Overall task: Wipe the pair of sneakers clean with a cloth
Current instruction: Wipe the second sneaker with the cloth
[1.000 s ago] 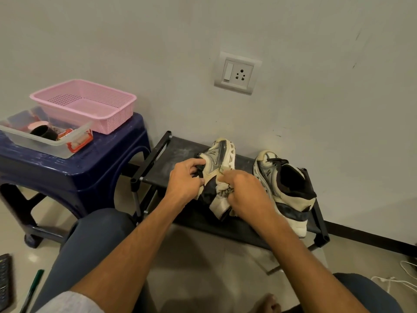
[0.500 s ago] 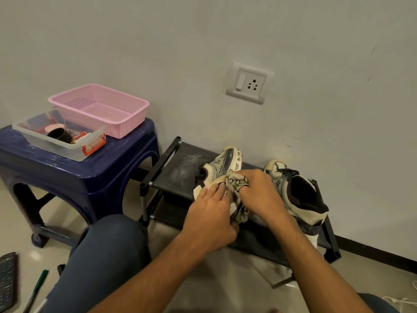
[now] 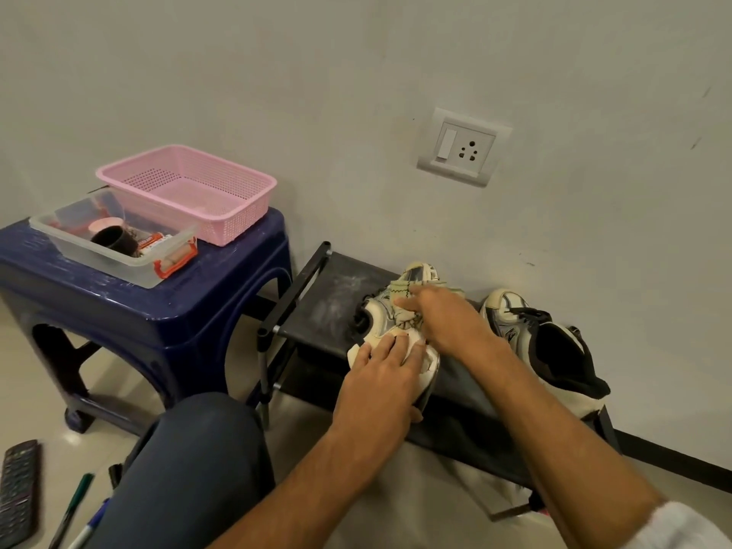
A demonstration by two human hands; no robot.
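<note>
Two cream and grey sneakers stand on a low black shoe rack (image 3: 336,295) against the wall. My left hand (image 3: 382,380) lies flat over the heel of the left sneaker (image 3: 376,313) and holds it down. My right hand (image 3: 443,318) presses a crumpled pale cloth (image 3: 400,299) onto that shoe's upper, near the toe. The hands and cloth hide most of this shoe. The right sneaker (image 3: 546,346) sits untouched beside it, its dark opening facing me.
A blue plastic stool (image 3: 158,311) stands left of the rack, bearing a pink basket (image 3: 186,192) and a clear box (image 3: 115,243) of small items. A remote (image 3: 20,493) and pens (image 3: 71,509) lie on the floor at bottom left. My knee (image 3: 194,461) is in front.
My left hand shifted from the shoe's side to its heel. My right hand slid the cloth forward along the upper toward the toe. The view moved closer.
</note>
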